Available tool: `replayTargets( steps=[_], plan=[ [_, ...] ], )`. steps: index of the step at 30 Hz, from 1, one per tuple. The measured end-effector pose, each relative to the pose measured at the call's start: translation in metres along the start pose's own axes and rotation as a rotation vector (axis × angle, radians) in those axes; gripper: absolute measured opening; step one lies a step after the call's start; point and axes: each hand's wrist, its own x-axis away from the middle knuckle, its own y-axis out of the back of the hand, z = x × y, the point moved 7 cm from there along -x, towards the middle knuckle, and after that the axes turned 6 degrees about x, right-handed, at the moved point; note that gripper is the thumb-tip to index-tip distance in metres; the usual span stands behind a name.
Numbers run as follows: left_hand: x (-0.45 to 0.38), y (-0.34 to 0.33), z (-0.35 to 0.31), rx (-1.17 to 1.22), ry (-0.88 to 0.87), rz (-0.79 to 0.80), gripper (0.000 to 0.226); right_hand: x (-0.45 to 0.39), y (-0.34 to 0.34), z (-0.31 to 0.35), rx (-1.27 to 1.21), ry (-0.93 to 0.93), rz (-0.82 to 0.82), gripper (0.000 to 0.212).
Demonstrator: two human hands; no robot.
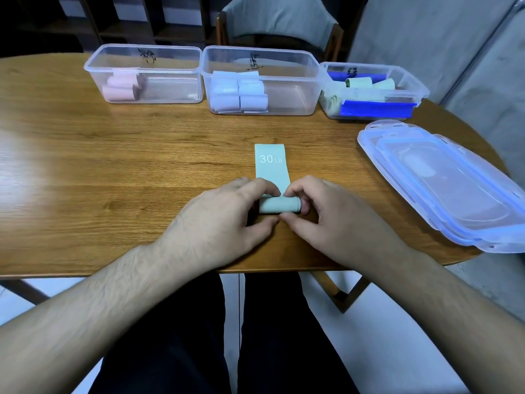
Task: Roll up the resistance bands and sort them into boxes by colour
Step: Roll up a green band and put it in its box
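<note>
Your left fingertips [270, 191] are curled over the top of the roll, thumb tucked under its near side. Right fingertips [292, 191] do the same from the other end, thumb at the near edge, one fingertip against the roll's right end face. Both hands are pinching the rolled part of the green band [277, 205]: left hand [227, 220] on the left half, right hand [326, 220] on the right half, index fingers almost meeting at the middle.

The band is partly rolled. The roll lies crosswise on the wooden table [113, 172], near the front edge in front of you. The unrolled tail runs flat away from you toward the boxes, "30 LB" printed near its far end.

Three clear boxes sit in a row along the far side, all lidless, each with a handwritten mark on the back wall that I can't read:
- left box [96, 65]: pink rolls [120, 88] in its left end
- middle box [312, 64]: pale lilac rolls [240, 93] stacked in its left half
- right box [420, 89]: green rolls [359, 82] inside, blue latches on its front and back

Left and middle boxes touch; right box is just beside the middle one.

Stack of clear lids [443, 189] lies on the table's right side, overhanging the edge, well apart from the band.
</note>
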Motion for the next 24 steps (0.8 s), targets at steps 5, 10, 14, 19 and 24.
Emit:
replayTargets(
  steps=[5,10,14,19,24],
  plan=[
    [-0.005,0.002,0.003,-0.010,-0.018,-0.046,0.031,-0.003,0.000,-0.003,-0.009,-0.003,0.014,0.018],
    [0.003,0.006,-0.001,0.000,-0.072,-0.059,0.027,0.005,0.002,0.003,0.003,0.024,0.018,0.017],
    [0.018,0.008,-0.005,0.008,-0.077,-0.028,0.035,0.018,0.002,0.011,0.015,0.054,0.062,0.017],
    [0.032,0.009,-0.011,-0.013,-0.098,-0.004,0.037,0.030,0.004,0.018,0.013,0.081,0.090,0.017],
    [0.028,0.008,-0.010,-0.033,-0.087,-0.001,0.048,0.029,0.003,0.015,-0.003,0.049,0.081,0.032]
  ],
)
